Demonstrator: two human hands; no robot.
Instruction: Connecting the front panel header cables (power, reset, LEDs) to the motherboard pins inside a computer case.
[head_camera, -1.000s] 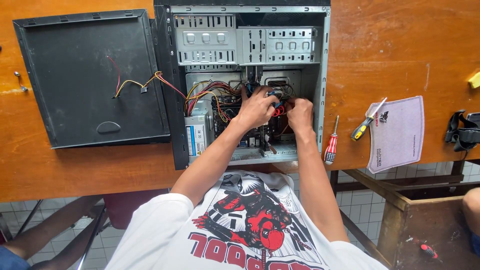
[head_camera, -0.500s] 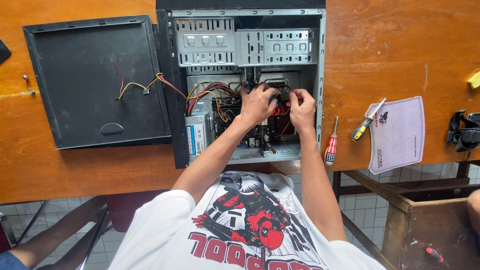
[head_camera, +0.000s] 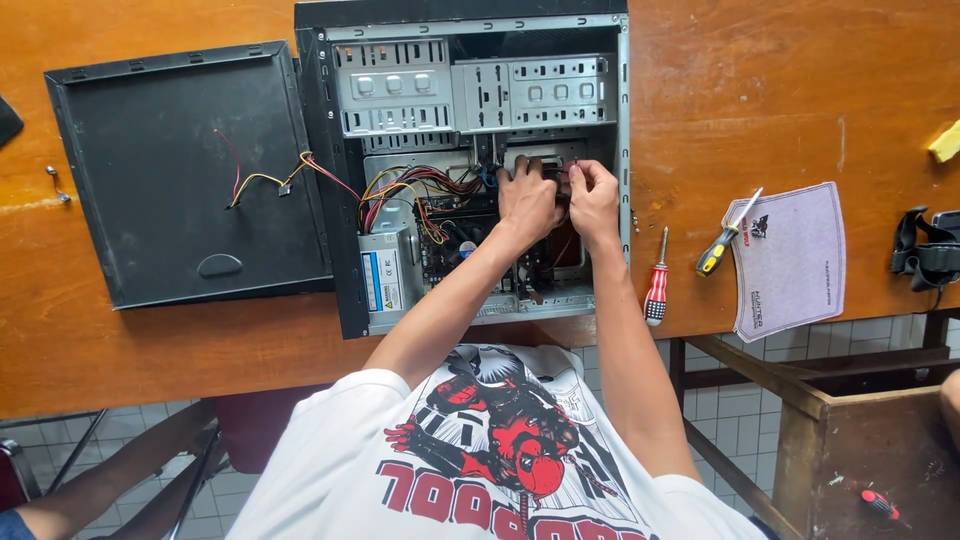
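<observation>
While both hands work inside the case: labels follow.
left hand (head_camera: 527, 197): deep in the computer case (head_camera: 470, 170), fingers curled down onto a grey metal part below the drive bays; cannot tell if it pinches anything.
right hand (head_camera: 594, 197): just beside the left hand, touching it, fingers bent onto the same grey part (head_camera: 545, 158); grip hidden.
grey part: under both sets of fingertips, just below the drive cage (head_camera: 530, 92), mostly covered.
wires (head_camera: 400, 190): red, yellow and black bundle, left of the left hand, trailing out over the side panel (head_camera: 180, 170).
power supply (head_camera: 388, 272): grey box, below-left of the left hand, inside the case.
side panel: black, flat on the counter (head_camera: 760, 90), well left of the hands.
red screwdriver (head_camera: 657, 280): just right of the right forearm, outside the case wall.
yellow screwdriver (head_camera: 726, 238): farther right, tip resting on the grey mat (head_camera: 795, 255).
black strap (head_camera: 925, 250): far right on the counter edge.
</observation>
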